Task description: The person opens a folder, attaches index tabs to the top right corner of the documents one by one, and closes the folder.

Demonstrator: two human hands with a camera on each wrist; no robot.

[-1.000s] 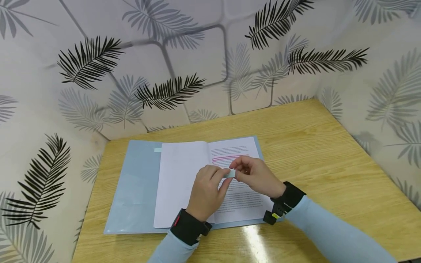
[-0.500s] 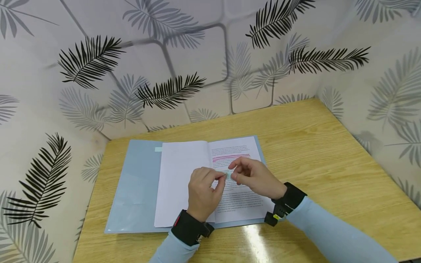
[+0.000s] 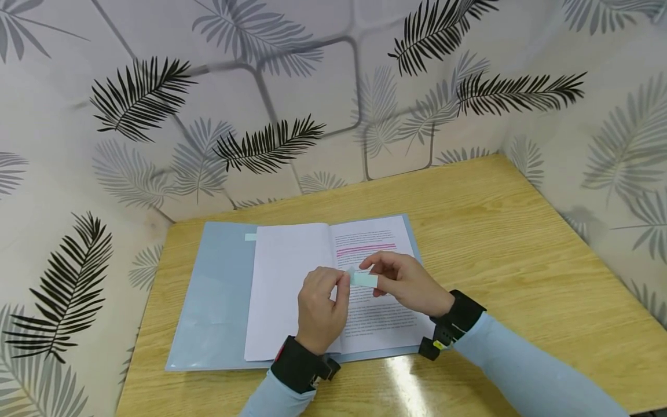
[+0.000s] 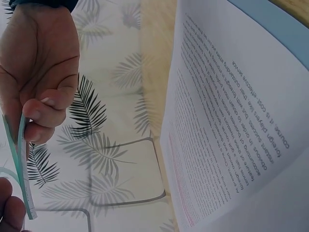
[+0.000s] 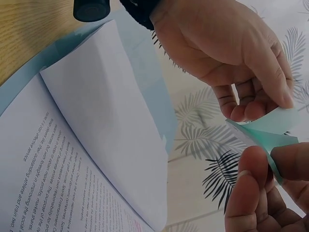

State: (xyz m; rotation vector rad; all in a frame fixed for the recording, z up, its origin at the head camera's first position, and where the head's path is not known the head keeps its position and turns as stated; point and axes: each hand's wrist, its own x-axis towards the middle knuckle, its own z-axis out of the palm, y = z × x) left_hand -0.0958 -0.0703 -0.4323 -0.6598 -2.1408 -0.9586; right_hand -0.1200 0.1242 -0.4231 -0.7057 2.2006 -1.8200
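Above an open document, both hands meet at a small pad of pale green sticky notes (image 3: 365,280). My right hand (image 3: 409,281) pinches the pad between thumb and fingers; the right wrist view shows this grip up close. On the pad's other end, my left hand (image 3: 323,310) pinches with thumb and index finger. In the right wrist view a green sheet (image 5: 285,121) bends away from the pad toward the left fingers (image 5: 285,96). Printed text and pink highlighted lines fill the document's right page (image 3: 383,324); its left page (image 3: 286,289) is blank.
The pages lie in an open light blue folder (image 3: 208,324) on a wooden table (image 3: 500,243). A pale green sticky tab (image 3: 250,237) sticks out from the left page's upper edge. Leaf-patterned covering (image 3: 312,156) stands behind and beside the table.
My left fingers have shifted slightly left and turned more upright. More of the green pad shows between the hands, with a sheet bent away from it. The right hand has barely moved.
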